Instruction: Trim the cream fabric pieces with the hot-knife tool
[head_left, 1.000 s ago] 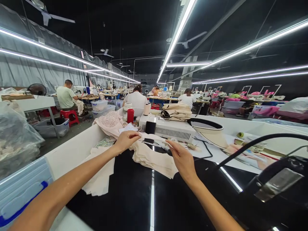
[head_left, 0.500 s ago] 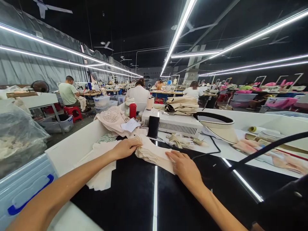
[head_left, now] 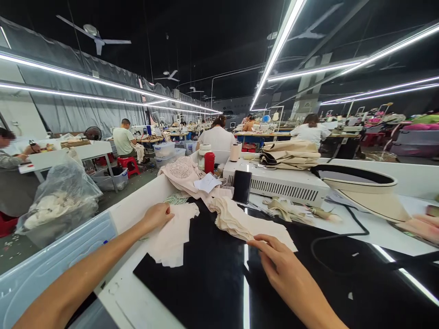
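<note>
My left hand (head_left: 157,217) is closed, with its fingertips at the upper edge of the left pile of pale fabric pieces (head_left: 173,242). Part of that edge is hidden under my fingers. My right hand (head_left: 286,262) has its fingers stretched out, and the tips touch the near edge of a second stack of pale fabric pieces (head_left: 240,219). This stack lies fanned in uneven layers on the black tabletop panel (head_left: 212,288). Behind both piles rests a pale lace-patterned garment part (head_left: 181,173) with a white paper (head_left: 207,183) on it.
A phone (head_left: 242,186) leans against a white vented box (head_left: 284,185) carrying folded cream fabric (head_left: 291,154). A red bottle (head_left: 209,162) stands beside it. To the right are a cream visor (head_left: 363,192) and a black cable (head_left: 356,221). A blue plastic lid (head_left: 85,246) lies left.
My left hand has left the right stack and moved left to the other pile. My right hand stays by the right stack, its fingers now at the near edge. The view has turned left.
</note>
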The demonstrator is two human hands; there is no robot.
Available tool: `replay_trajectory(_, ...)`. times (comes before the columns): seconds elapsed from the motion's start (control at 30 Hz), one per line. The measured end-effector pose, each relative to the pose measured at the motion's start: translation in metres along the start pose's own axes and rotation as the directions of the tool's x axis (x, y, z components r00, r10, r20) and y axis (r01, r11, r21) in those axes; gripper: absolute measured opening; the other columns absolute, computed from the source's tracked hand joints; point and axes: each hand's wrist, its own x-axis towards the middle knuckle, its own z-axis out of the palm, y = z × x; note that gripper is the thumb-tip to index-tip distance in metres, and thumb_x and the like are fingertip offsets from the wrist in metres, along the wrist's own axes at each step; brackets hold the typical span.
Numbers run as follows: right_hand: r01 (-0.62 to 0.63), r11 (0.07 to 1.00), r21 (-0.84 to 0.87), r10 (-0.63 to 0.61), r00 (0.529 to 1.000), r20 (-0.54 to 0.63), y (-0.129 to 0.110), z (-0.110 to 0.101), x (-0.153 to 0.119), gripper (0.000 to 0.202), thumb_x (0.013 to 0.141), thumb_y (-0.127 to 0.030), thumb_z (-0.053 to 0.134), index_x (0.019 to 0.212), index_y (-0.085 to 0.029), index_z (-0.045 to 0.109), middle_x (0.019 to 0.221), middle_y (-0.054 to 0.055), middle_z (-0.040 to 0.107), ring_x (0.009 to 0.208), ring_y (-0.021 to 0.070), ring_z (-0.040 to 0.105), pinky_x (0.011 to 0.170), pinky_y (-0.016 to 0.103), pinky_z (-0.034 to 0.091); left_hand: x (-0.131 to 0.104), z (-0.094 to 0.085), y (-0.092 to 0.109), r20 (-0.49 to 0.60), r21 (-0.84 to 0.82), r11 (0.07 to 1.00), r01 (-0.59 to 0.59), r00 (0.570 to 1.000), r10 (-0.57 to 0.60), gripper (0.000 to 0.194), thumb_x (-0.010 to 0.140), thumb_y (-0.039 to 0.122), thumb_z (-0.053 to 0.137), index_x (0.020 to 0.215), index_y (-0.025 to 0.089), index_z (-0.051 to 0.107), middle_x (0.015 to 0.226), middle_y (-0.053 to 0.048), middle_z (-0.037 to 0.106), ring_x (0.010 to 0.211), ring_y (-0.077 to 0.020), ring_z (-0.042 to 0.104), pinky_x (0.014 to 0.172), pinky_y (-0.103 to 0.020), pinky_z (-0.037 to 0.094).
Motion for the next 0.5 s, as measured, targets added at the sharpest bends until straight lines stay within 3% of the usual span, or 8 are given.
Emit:
replay_trajectory(0.13, -0.053, 0.993, 0.107, 0.045, 0.996, 0.073, -0.015, -0.002, -0.005, 0.040, 0.107, -0.027, 0.046, 0.113, -0.031, 0.086, 0.126, 0.009, 0.084, 0.093, 0.0253, 0.087, 0.082, 0.036, 0.071, -0.005, 0.004, 0.004, -0.021, -0.066, 0.998, 0.010, 1.000, -0.011, 0.035, 0.112, 0.041, 0.075, 0.139, 0.018, 0.071, 0.140, -0.012, 0.072, 0.120, -0.0285, 0.074, 0.103, -0.050, 0.066)
replay_trajectory(0.3, -0.094, 0.969, 0.229, 0.061, 0.988, 0.145, -0.031, -0.001, -0.008, 0.040, 0.105, -0.031, 0.046, 0.105, -0.032, 0.086, 0.122, 0.008, 0.085, 0.092, 0.0235, 0.087, 0.079, 0.033, 0.070, -0.002, -0.007, 0.005, -0.048, -0.259, 0.966, 0.011, 0.999, -0.025, 0.035, 0.112, 0.040, 0.075, 0.139, 0.018, 0.071, 0.140, -0.012, 0.072, 0.120, -0.0285, 0.074, 0.102, -0.050, 0.066)
replay_trajectory(0.4, -0.129, 0.932, 0.338, 0.087, 0.987, 0.138, -0.042, 0.000, -0.006, 0.037, 0.101, -0.035, 0.049, 0.098, -0.032, 0.087, 0.112, 0.008, 0.086, 0.096, 0.0257, 0.087, 0.082, 0.035, 0.070, -0.001, -0.022, 0.007, -0.061, -0.438, 0.899, 0.005, 0.997, -0.035, 0.035, 0.111, 0.041, 0.076, 0.136, 0.017, 0.072, 0.137, -0.010, 0.073, 0.117, -0.0287, 0.075, 0.099, -0.048, 0.067)
replay_trajectory(0.5, -0.215, 0.865, 0.454, 0.143, 0.972, 0.187, -0.050, 0.003, -0.002, 0.033, 0.097, -0.045, 0.057, 0.100, -0.031, 0.087, 0.107, 0.008, 0.087, 0.095, 0.0276, 0.087, 0.080, 0.035, 0.070, -0.008, -0.038, 0.015, -0.045, -0.632, 0.775, -0.013, 0.999, -0.020, 0.032, 0.111, 0.043, 0.075, 0.128, 0.016, 0.072, 0.123, -0.008, 0.074, 0.102, -0.0234, 0.075, 0.088, -0.041, 0.067)
